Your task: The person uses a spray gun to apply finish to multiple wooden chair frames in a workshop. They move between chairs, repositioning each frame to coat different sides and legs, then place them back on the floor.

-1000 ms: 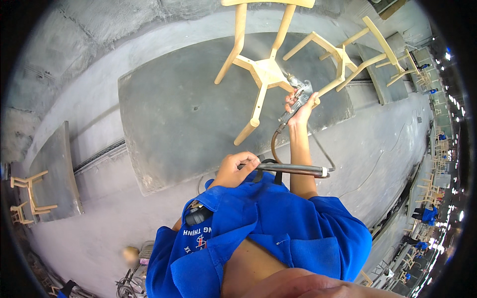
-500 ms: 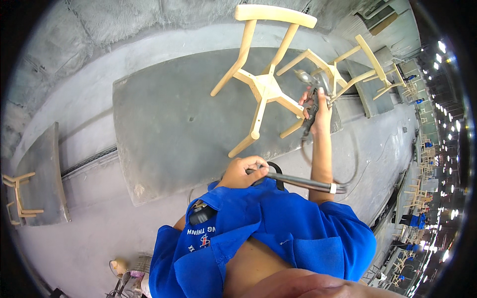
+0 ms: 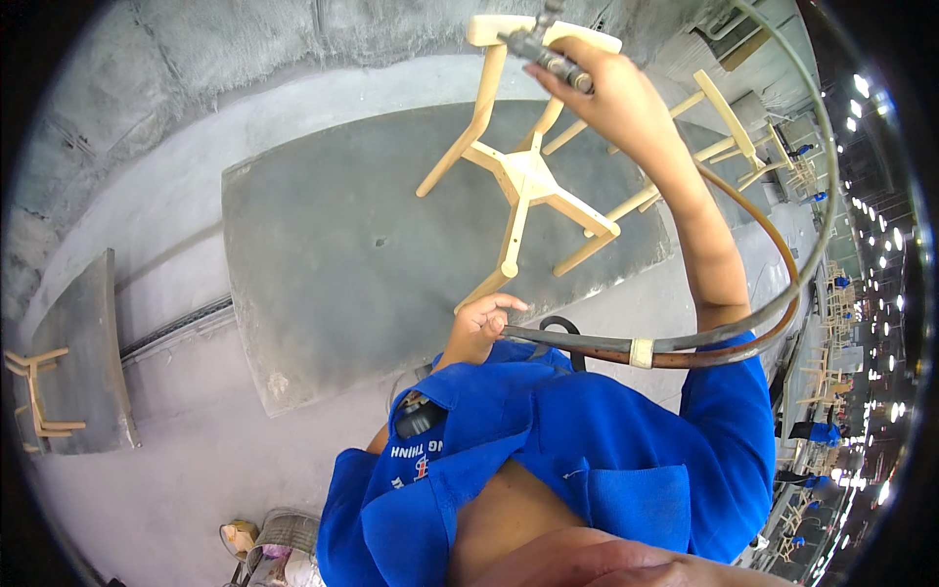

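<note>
My right hand (image 3: 599,83) is closed round a metal spray gun (image 3: 548,61), held up in front of the backrest of a pale wooden chair frame (image 3: 528,176). The gun hides part of that backrest. The seatless frame stands on a large dark grey panel (image 3: 323,245), its cross-shaped middle showing. Close to my waist, my left hand (image 3: 477,328) is loosely curled on a pair of hoses (image 3: 675,344), with its index finger stretched out. A pale band ties the hoses together, and they loop round outside my right forearm.
Another wooden chair frame (image 3: 729,122) stands behind on the right. At far left a further frame (image 3: 41,391) rests on a smaller grey panel (image 3: 88,362). A grey, stained wall (image 3: 245,39) runs along the back. A bucket (image 3: 289,533) stands at lower left.
My right hand has lifted the spray gun up and leftward, from beside the chair frame to its backrest. The hoses now swing out in a wide loop. My left hand's grip has loosened.
</note>
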Available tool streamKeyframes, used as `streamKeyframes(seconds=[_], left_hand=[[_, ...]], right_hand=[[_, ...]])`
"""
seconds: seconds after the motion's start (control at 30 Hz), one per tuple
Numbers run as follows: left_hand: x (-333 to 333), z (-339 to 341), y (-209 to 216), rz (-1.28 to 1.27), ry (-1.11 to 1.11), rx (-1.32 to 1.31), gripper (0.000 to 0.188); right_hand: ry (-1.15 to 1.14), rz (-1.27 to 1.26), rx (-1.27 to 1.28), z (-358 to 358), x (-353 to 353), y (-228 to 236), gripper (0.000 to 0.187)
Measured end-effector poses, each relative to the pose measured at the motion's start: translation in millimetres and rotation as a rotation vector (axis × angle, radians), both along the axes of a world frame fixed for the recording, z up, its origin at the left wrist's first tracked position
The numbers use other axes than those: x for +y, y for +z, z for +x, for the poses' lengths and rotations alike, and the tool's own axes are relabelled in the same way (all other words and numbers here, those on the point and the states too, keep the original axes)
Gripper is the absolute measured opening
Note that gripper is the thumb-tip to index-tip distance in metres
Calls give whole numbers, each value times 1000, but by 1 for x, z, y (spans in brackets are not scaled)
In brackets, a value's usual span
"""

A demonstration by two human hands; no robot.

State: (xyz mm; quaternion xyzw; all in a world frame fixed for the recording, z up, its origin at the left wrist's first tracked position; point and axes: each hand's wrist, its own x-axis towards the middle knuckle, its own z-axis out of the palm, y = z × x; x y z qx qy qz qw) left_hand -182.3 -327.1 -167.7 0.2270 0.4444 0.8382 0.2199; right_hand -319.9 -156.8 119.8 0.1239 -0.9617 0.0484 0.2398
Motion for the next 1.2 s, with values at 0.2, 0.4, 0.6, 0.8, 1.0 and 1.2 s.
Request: streamKeyframes(seconds=[0.2,0.4,0.6,0.8,1.0,1.2], left_hand=[[20,5,6,50,-3,-41,74],[35,6,8,13,-91,-124,58],[62,8,20,-16,-58,-111,54],[85,15,20,-166,-54,-79,65],[127,30,19,-280,-164,-103,41],[219,39,29,-428,-110,-61,35]], right_hand=[[20,-398,-136,-18,41,5,34],[-349,-682,19,-32,119,39,38],[-421,-754,104,-18,230,37,40],[-541,-803,214,29,300,-8,45],[-161,-1488,224,70,352,-58,81],[284,-1817,306,54,455,-93,93]])
